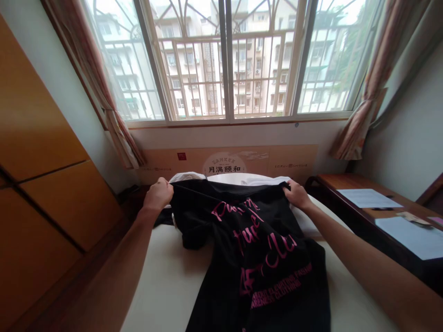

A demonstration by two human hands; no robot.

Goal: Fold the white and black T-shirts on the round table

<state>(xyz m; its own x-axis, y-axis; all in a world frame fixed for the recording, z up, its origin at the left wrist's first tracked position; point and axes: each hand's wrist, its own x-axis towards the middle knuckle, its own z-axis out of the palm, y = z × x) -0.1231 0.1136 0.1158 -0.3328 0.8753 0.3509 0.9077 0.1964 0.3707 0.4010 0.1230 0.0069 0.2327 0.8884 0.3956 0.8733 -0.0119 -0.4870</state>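
A black T-shirt with pink lettering is stretched between my two hands over a white table. My left hand is closed on its far left part, and my right hand grips the far right part. The cloth between them is pulled nearly straight, while the lower part hangs in folds toward me and runs out of the bottom of the view. Behind the shirt, white cloth shows at the table's far side, partly hidden.
A brown wooden table with papers stands at the right. An orange-brown cabinet fills the left side. A printed cardboard panel leans below the barred window, with curtains on either side.
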